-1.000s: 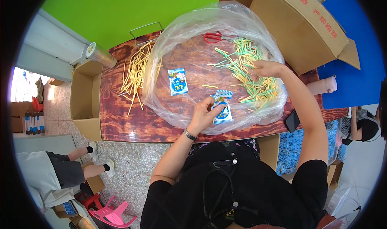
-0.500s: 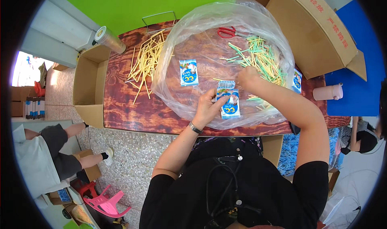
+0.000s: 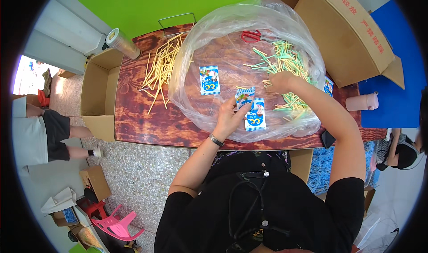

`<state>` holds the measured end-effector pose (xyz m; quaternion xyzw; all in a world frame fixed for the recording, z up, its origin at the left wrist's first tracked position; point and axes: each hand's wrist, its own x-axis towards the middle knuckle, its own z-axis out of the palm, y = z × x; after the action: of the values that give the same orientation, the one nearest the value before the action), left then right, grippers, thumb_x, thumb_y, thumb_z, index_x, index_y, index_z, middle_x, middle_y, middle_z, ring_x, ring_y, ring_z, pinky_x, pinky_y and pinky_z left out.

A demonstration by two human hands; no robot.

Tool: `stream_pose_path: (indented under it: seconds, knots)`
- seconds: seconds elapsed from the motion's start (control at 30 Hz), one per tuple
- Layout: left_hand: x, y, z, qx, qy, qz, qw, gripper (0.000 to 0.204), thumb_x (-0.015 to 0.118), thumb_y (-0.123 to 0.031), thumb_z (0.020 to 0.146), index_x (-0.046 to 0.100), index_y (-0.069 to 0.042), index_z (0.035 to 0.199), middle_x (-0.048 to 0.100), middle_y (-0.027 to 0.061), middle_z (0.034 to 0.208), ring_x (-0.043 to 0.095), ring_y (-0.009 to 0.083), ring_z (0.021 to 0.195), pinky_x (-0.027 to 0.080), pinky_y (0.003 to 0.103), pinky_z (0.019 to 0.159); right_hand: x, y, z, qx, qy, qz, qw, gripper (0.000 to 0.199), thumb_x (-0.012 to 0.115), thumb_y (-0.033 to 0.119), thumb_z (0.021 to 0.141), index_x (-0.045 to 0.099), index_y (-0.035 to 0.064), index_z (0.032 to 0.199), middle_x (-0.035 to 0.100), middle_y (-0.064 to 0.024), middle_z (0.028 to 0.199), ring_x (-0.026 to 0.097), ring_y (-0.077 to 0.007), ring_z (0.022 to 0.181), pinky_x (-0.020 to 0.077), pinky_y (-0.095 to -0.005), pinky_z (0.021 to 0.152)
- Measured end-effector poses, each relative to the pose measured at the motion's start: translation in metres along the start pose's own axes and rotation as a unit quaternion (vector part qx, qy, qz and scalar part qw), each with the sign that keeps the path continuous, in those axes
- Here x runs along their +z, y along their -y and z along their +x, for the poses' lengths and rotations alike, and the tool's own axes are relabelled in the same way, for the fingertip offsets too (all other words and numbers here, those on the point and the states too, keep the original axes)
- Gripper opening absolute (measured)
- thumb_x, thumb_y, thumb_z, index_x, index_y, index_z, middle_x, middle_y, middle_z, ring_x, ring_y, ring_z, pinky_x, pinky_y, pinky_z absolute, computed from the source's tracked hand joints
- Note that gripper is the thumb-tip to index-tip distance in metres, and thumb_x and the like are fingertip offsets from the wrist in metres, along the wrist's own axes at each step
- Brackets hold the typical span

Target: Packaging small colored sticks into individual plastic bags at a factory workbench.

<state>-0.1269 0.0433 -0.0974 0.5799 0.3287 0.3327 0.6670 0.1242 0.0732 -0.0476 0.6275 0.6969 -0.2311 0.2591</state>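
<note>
My left hand [image 3: 229,118] grips a small blue and white packet [image 3: 244,95] between thumb and fingers, tilted above the plastic sheet. A second such packet [image 3: 255,119] lies partly under it, by my thumb. Another packet [image 3: 209,80] lies flat farther left. Over the near-left edge of a pile of thin yellow and green sticks [image 3: 292,62] is my right hand [image 3: 284,82], its fingers curled in. A short yellow stick end shows by its fingertips; whatever is inside the fingers is hidden.
Clear plastic sheeting [image 3: 189,106] rings the work area on the brown table [image 3: 147,128]. Red-handled scissors [image 3: 251,36] lie at the back. Plain yellow sticks [image 3: 162,70] are heaped at left. Cardboard boxes [image 3: 103,92] stand at both sides; a pink bottle [image 3: 361,102] stands right.
The packet in my left hand has tilted and its top has risen slightly. My right hand has shifted a little right along the pile. A person at left has moved away from the box there.
</note>
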Motion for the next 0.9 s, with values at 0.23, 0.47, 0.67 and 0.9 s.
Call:
stream_pose_path:
  seconds: [0.23,0.47,0.67,0.9]
  knots:
    - [0.001,0.0,0.002,0.007,-0.006,0.017,1.0,0.02,0.067,-0.01,0.09,0.064,-0.001,0.108,0.068,0.0015,0.093,0.062,0.0045,0.076,0.053,0.021,0.062,0.009,-0.008,0.011,-0.035,0.002,-0.147,0.988,0.029,0.056,0.02,0.089,0.063,0.0004,0.109,0.07,-0.0162,0.099,0.068,-0.0317,0.09,0.0549,-0.0427,0.075]
    - [-0.002,0.012,0.005,0.052,-0.039,0.136,0.989,0.017,0.072,-0.007,0.083,0.066,0.0,0.098,0.068,0.0024,0.086,0.062,0.0047,0.073,0.053,0.021,0.058,0.016,0.005,0.007,-0.027,-0.063,-0.09,0.994,0.027,0.05,0.015,0.089,0.058,-0.0007,0.109,0.07,-0.0186,0.088,0.069,-0.0329,0.083,0.0543,-0.044,0.069]
    - [-0.005,0.015,0.008,0.108,-0.099,0.153,0.977,0.014,0.076,-0.006,0.079,0.064,-0.002,0.084,0.064,0.0019,0.076,0.058,0.0045,0.063,0.045,0.022,0.05,0.03,0.01,0.019,0.022,-0.053,-0.079,0.995,0.026,0.053,0.017,0.089,0.066,0.0033,0.107,0.07,-0.0164,0.098,0.069,-0.0321,0.09,0.0548,-0.0425,0.075]
    - [-0.004,0.002,0.007,0.161,-0.131,0.222,0.953,0.015,0.077,-0.005,0.078,0.062,-0.003,0.081,0.064,0.0022,0.072,0.058,0.0064,0.06,0.045,0.023,0.05,0.01,-0.019,0.004,-0.053,0.007,-0.11,0.993,0.023,0.05,0.017,0.092,0.067,0.0027,0.096,0.07,-0.0147,0.099,0.069,-0.0268,0.087,0.0549,-0.0405,0.069]
